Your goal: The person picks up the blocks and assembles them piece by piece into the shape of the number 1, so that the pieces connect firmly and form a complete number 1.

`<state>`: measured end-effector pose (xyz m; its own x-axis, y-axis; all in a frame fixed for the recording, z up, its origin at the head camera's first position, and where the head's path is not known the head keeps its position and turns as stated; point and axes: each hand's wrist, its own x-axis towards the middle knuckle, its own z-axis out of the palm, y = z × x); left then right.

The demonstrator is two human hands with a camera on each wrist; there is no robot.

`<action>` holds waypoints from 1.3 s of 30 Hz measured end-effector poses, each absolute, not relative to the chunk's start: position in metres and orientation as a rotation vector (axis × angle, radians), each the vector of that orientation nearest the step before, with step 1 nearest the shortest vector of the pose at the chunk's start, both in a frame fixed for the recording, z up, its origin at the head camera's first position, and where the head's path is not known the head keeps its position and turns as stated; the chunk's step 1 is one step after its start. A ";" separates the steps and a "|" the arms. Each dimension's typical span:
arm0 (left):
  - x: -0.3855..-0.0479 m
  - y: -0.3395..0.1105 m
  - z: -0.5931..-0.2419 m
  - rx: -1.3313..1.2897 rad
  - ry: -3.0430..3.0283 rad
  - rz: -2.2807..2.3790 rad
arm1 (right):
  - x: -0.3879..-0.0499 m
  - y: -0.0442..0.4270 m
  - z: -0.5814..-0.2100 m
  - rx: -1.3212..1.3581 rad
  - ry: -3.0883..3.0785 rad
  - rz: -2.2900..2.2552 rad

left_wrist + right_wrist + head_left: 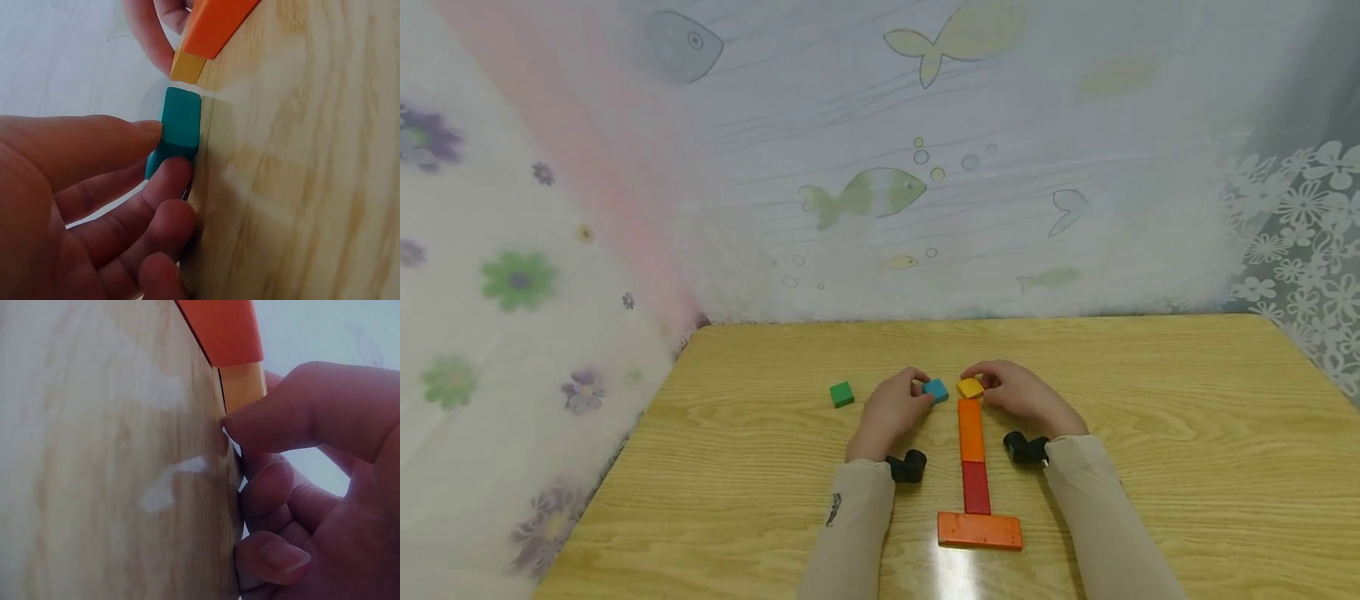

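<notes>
My left hand [891, 410] pinches a small blue block [936, 391] between thumb and fingers, low at the table surface. A short way to its right, my right hand [1024, 395] has thumb and fingers on a small yellow block [970, 387]. That yellow block sits at the far end of a long orange block [971, 429]. Behind the orange one, nearer me, comes a red block [977, 487], then a second orange block [980, 531] laid crosswise. In the left wrist view a small gap separates the blue block [182, 119] from the yellow block [188, 66].
A green block [842, 394] lies alone left of my left hand. Black wrist cameras [910, 467] stick out from both wrists over the wooden table [745, 467]. Patterned curtains [865, 275] hang at the table's far edge and along its left side.
</notes>
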<state>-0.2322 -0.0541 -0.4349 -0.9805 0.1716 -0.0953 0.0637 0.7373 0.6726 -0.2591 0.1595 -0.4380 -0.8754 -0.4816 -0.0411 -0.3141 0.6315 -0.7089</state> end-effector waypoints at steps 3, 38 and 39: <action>-0.231 -0.051 -0.435 0.206 2.765 1.087 | -0.259 0.159 -0.438 -0.661 2.627 -1.072; -0.235 -0.037 -0.435 0.378 2.837 0.953 | -0.258 0.160 -0.437 -0.652 2.631 -1.077; -0.235 -0.037 -0.435 0.377 2.836 0.951 | -0.258 0.160 -0.437 -0.653 2.626 -1.078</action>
